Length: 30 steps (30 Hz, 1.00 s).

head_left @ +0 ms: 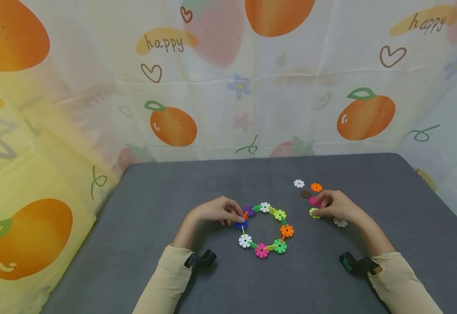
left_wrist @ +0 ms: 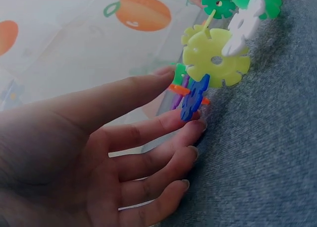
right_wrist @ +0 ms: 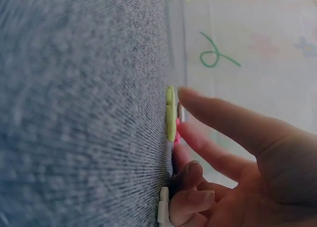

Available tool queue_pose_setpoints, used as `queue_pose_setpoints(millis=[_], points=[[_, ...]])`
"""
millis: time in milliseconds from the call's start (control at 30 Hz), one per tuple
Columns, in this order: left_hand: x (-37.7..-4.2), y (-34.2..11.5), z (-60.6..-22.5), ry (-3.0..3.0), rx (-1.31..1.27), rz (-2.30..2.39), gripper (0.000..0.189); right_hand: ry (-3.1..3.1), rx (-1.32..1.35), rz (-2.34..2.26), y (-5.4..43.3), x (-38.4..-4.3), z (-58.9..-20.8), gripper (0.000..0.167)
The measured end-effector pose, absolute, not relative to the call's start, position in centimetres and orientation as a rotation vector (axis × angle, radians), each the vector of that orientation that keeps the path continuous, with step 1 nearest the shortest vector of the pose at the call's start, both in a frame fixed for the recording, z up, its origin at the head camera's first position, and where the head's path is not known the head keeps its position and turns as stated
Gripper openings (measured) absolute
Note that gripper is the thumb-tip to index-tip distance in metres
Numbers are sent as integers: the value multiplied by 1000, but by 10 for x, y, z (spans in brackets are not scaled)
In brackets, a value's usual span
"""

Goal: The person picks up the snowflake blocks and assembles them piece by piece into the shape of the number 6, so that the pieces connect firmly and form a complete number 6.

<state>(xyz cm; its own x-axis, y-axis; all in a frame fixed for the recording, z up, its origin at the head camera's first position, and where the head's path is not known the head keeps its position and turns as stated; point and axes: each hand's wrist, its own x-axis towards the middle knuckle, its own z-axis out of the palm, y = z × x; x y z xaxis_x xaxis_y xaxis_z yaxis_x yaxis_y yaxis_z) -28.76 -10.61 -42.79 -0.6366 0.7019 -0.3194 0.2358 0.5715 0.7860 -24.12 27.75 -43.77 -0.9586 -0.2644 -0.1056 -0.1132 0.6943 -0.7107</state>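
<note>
A ring of linked plastic snowflake discs (head_left: 280, 246) in several colours lies on the grey table. At its left side my left hand (head_left: 223, 211) pinches a blue disc (left_wrist: 194, 98) between thumb and forefinger, the other fingers loosely bent below. An orange disc joins the blue one to a purple disc (head_left: 250, 211). My right hand (head_left: 339, 206) is over the loose discs at the right, holding none of them. Its thumb is close to a yellow disc (right_wrist: 171, 114) that lies flat, and its forefinger reaches a pink disc (head_left: 314, 201). A white disc (right_wrist: 163, 207) lies beside its curled lower fingers.
More loose discs lie just beyond the right hand: a white disc (head_left: 299, 183), an orange disc (head_left: 316, 187) and a brown disc (head_left: 305, 194). A patterned cloth (head_left: 220, 100) hangs behind the table (head_left: 173, 179). Both wrists wear black straps.
</note>
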Motion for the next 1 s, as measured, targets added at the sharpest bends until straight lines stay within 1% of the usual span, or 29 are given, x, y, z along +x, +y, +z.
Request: queue_pose_setpoints(millis=[200,400,467,600,700,833,1000], points=[[-286,-101,-429,2180,745,989,28,2740,-408,-1050,274,-239,-435,33],[-284,-94,-431,2219,799,1015,29,2724,-400,-1027,272,-238,-433,32],[-282,-91,-429,2256,776,973,32,2719,-389,-1028,272,-238,-433,31],[-276,-86,-425,2330,748,818,46,2717,-354,-1016,272,-238,-433,33],[-274,-83,-422,2340,826,772,48,2715,-332,-1011,272,-238,-432,33],[-274,-81,-423,2301,903,909,44,2717,-354,-1049,273,-238,-431,31],[-277,-82,-428,2179,871,1215,40,2672,-343,-1162,271,-239,-431,28]])
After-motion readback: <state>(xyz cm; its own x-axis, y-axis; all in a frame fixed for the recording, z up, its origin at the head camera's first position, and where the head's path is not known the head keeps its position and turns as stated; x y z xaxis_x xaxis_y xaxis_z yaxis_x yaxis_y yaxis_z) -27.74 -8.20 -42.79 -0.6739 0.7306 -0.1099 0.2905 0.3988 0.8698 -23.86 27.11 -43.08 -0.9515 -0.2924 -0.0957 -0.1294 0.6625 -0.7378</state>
